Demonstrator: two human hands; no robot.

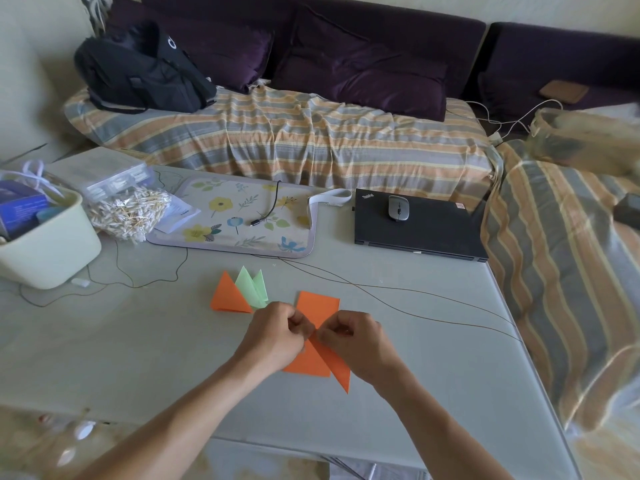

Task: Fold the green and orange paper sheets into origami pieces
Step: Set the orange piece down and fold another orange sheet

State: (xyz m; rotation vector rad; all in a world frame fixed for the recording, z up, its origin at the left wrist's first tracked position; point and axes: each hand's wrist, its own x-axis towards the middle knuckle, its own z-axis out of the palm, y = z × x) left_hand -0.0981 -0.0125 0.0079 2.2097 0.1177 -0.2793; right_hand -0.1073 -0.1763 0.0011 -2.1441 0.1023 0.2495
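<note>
A: What is each grip doing?
B: The left hand (277, 332) and right hand (353, 336) have curled fingers pinching the orange paper (317, 348) where it lies on the surface (138, 358), close together at its middle.
A: Other pieces?
B: Just beyond the left hand, a folded orange triangle (229, 294) overlaps a folded green piece (253, 285).
A: Containers?
B: A cream tub (52, 251) at far left holds a blue box (19, 207); beside it, a clear bag of cotton swabs (126, 211).
A: Around?
B: A floral mat (239, 216), a closed laptop (419, 225) with a mouse (398, 207) on it, thin cables crossing; behind, a striped sofa cover (311, 136) and black backpack (138, 71).
</note>
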